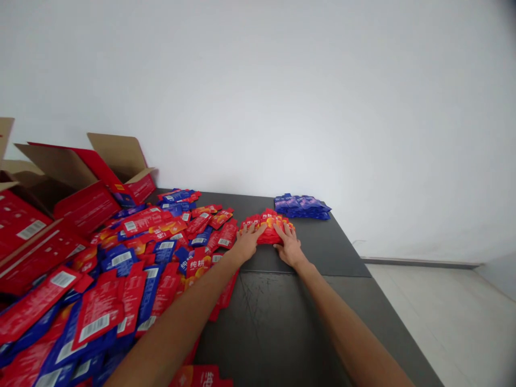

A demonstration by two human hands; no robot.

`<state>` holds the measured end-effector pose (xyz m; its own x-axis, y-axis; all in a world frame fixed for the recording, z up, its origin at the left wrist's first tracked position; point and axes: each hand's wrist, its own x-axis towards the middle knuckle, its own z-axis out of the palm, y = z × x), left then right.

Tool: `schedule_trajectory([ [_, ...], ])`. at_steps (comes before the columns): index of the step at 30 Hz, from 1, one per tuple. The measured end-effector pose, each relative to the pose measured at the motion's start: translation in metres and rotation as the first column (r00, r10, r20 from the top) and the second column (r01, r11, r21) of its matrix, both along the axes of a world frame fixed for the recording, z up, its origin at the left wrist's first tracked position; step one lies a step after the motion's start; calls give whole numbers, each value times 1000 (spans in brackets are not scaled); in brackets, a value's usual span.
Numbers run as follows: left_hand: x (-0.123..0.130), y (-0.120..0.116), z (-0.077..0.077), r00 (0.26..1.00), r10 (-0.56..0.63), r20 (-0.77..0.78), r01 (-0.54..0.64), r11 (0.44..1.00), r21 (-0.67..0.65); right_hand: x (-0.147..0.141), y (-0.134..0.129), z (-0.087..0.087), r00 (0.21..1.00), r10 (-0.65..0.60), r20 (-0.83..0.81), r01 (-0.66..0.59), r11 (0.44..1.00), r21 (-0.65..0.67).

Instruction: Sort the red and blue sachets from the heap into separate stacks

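A row of overlapping red pouches with orange print lies on the dark table. My left hand is on the near left side of this row, its thumb stretched across the top and its other fingers curved round the left end. On the right end rests my right hand, fingers over the pouches and thumb low at the front edge. Between them the two hands grip the row. Farther back and to the right sits a similar row of blue-purple pouches, touched by neither hand.
A large loose heap of red and blue pouches covers the table's left side, under my left forearm. Behind it stand open red cardboard boxes. A white wall rises behind the dark table, whose right edge drops to a pale floor.
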<state>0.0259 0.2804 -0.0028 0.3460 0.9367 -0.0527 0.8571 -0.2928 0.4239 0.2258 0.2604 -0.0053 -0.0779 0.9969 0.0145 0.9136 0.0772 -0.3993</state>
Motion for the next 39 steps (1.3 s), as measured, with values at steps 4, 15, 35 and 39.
schedule_trajectory([
  [4, -14, 12, 1, 1000, 7, -20, -7, 1000, -27, -12, 11, 3, 1000, 15, 8, -15, 1000, -15],
  [15, -72, 57, -5, 997, 38, -71, -39, 999, -13, -65, 64, 2, 996, 87, 17, -86, 996, -33],
  [35, -85, 174, -11, 1000, 16, -15, -16, 1000, -23, -80, 176, -14, 997, 53, 58, -55, 998, 22],
  [39, -83, 190, -11, 1000, 15, -8, -15, 1000, -17, -78, 194, -16, 997, 57, 53, -59, 998, 38],
])
